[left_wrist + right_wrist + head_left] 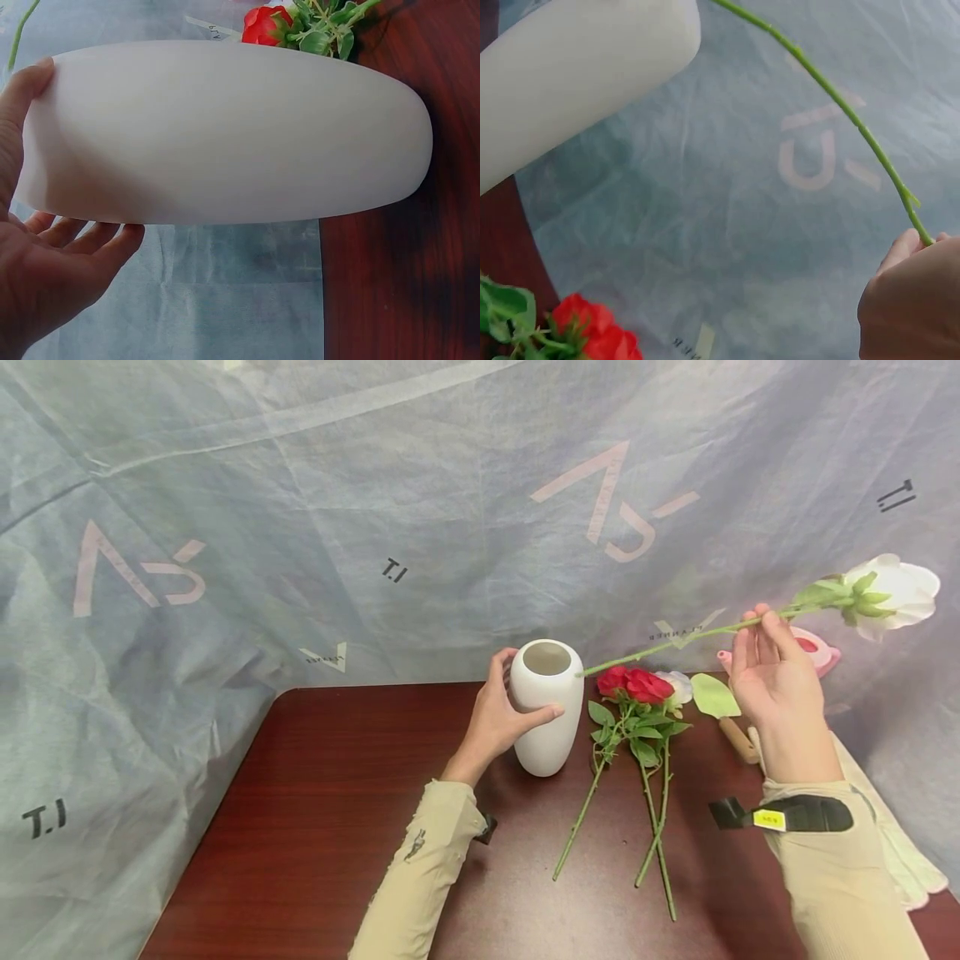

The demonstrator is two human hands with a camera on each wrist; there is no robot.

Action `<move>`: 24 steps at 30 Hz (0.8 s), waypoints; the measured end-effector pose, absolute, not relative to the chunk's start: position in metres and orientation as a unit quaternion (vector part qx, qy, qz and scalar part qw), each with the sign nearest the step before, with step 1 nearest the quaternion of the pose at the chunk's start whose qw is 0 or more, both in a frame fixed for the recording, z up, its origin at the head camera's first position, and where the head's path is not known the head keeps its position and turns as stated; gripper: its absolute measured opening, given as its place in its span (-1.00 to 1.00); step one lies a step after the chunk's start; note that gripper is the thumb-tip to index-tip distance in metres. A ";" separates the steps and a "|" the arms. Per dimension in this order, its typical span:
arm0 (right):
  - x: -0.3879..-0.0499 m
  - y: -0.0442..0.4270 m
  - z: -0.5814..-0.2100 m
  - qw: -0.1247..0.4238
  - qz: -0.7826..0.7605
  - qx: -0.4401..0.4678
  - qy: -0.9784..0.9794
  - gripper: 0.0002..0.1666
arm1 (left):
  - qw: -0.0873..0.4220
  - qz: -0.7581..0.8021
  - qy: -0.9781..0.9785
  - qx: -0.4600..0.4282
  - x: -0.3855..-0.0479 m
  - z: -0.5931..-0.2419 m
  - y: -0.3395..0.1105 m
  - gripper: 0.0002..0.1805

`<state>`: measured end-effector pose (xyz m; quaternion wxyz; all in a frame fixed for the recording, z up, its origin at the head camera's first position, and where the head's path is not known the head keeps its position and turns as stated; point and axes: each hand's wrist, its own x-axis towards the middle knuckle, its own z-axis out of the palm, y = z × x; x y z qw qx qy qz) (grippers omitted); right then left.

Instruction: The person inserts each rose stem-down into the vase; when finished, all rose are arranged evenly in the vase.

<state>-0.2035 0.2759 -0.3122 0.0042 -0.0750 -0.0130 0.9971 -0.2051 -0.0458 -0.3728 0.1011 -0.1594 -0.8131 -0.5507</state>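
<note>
My left hand (495, 714) grips a white vase (546, 727) near its top, thumb across the front and fingers round the far left side. The vase stands upright on the table, its round mouth showing. Up at the right, my right hand (776, 672) pinches the green stem of a white rose (896, 596) just below the bloom. That stem slants down to the left, and its tip appears beside the vase's rim in the head view; whether it touches is unclear. In the right wrist view the stem (859, 124) runs from the fingers towards the vase (592, 75).
Red roses (648, 686) and a pale flower (678, 687) lie on the brown table (360, 793), right of the vase. Beyond them are a light green blade-shaped piece (715, 695), a wooden handle (738, 742), a pink item (825, 653) and cream gloves (892, 835). Grey cloth (420, 527) hangs behind.
</note>
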 end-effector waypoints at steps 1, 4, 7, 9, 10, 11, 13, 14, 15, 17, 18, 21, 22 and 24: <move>-0.205 0.274 -0.309 0.013 0.997 -0.076 -0.019 -0.89 | 0.101 -0.551 -0.813 -0.160 -0.205 -0.373 -0.046 -0.03; -0.209 0.268 -0.301 0.031 0.995 -0.084 -0.040 -0.85 | 0.103 -0.551 -0.813 -0.160 -0.205 -0.372 -0.046 -0.02; -0.211 0.263 -0.296 0.044 0.993 -0.099 -0.052 -0.71 | 0.102 -0.549 -0.814 -0.159 -0.205 -0.372 -0.046 -0.02; -0.213 0.259 -0.294 0.049 0.991 -0.111 -0.060 -0.63 | 0.101 -0.550 -0.814 -0.158 -0.205 -0.372 -0.045 -0.02; -0.213 0.257 -0.293 0.050 0.990 -0.115 -0.065 -0.61 | 0.100 -0.550 -0.814 -0.158 -0.205 -0.372 -0.045 -0.03; -0.214 0.255 -0.292 0.051 0.989 -0.116 -0.069 -0.59 | 0.099 -0.549 -0.814 -0.158 -0.205 -0.372 -0.045 -0.03; -0.215 0.250 -0.291 0.051 0.989 -0.118 -0.073 -0.59 | 0.098 -0.549 -0.815 -0.158 -0.205 -0.372 -0.045 -0.03; -0.216 0.248 -0.291 0.051 0.989 -0.117 -0.075 -0.59 | 0.098 -0.549 -0.815 -0.158 -0.205 -0.372 -0.045 -0.03; -0.217 0.245 -0.290 0.051 0.989 -0.116 -0.080 -0.59 | 0.098 -0.548 -0.816 -0.157 -0.205 -0.373 -0.046 -0.03; -0.218 0.239 -0.288 0.054 0.988 -0.113 -0.091 -0.58 | 0.098 -0.548 -0.816 -0.156 -0.205 -0.373 -0.046 -0.03; -0.218 0.235 -0.287 0.056 0.987 -0.112 -0.100 -0.57 | 0.098 -0.548 -0.816 -0.156 -0.205 -0.373 -0.046 -0.03; -0.219 0.224 -0.284 0.066 0.984 -0.110 -0.127 -0.58 | 0.098 -0.549 -0.815 -0.157 -0.206 -0.373 -0.046 -0.02; -0.219 0.220 -0.283 0.071 0.982 -0.111 -0.137 -0.59 | 0.097 -0.549 -0.815 -0.157 -0.206 -0.373 -0.046 -0.02; -0.220 0.212 -0.281 0.085 0.977 -0.113 -0.158 -0.63 | 0.096 -0.547 -0.817 -0.156 -0.205 -0.374 -0.046 -0.01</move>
